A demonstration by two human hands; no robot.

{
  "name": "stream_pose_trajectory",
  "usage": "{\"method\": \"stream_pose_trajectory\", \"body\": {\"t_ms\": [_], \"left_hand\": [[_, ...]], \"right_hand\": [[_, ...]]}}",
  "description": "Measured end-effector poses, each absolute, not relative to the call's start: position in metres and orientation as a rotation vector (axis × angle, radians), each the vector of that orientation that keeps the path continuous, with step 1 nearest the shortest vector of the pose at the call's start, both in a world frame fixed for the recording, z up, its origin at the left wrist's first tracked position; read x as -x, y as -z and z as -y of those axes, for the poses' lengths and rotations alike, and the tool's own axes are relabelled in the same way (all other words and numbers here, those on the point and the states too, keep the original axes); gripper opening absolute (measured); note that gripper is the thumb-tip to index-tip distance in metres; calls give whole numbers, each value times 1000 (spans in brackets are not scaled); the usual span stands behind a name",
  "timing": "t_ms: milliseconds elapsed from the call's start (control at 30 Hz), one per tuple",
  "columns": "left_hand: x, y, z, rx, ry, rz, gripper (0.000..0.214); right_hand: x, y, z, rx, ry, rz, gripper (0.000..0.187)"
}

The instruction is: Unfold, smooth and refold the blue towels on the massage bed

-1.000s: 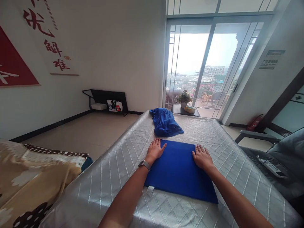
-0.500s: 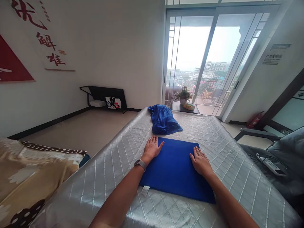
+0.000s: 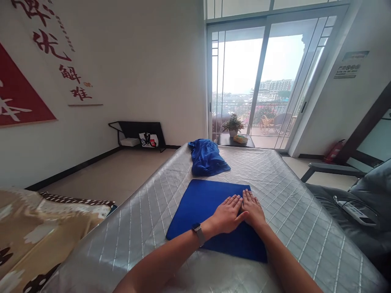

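A folded blue towel (image 3: 201, 207) lies flat on the silver quilted mattress (image 3: 137, 228). My left hand (image 3: 227, 213), with a watch on its wrist, rests flat on the towel's right part, fingers stretched out. My right hand (image 3: 252, 209) lies flat beside it, near the towel's right edge, the two hands touching side by side. Neither hand holds anything. A crumpled blue cloth (image 3: 206, 156) sits farther up the mattress, apart from the towel.
A patterned beige blanket (image 3: 36, 228) lies at the left. A dark massage chair (image 3: 360, 203) with a remote stands at the right. Beyond the mattress are a small table with a potted plant (image 3: 233, 124), sliding glass doors, and a black rack (image 3: 137, 132) by the wall.
My left hand slid from the towel's left far corner across to the right and now lies beside my right hand. The right hand stayed near the towel's right edge.
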State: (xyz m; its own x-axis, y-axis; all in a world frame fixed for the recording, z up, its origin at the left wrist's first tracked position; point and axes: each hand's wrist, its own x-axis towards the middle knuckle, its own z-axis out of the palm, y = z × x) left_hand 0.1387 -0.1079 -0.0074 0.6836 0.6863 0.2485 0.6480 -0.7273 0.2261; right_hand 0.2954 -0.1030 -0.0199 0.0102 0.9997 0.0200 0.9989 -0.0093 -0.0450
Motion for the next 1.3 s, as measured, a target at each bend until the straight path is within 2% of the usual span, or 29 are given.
{"method": "stream_pose_trajectory", "body": {"t_ms": [133,300,800,1033,1300], "left_hand": [[-173,7,93,-2693,-465,-1141,80],[-167,12,64,-2613,-373,-1365,80],[3,30,39,-2420,-284,-1923,81],[7,32,40,-2338,-324,-1956,88],[14,33,39,-2344,-390,-1915,84]], "right_hand": [[-297,20,106,2190,-3,2237,65],[-291,12,107,2201,-92,2159,63],[-291,13,105,2221,-74,2104,68],[-294,16,102,2229,-66,2129,68],[-299,21,107,2172,-12,2178,69]]}}
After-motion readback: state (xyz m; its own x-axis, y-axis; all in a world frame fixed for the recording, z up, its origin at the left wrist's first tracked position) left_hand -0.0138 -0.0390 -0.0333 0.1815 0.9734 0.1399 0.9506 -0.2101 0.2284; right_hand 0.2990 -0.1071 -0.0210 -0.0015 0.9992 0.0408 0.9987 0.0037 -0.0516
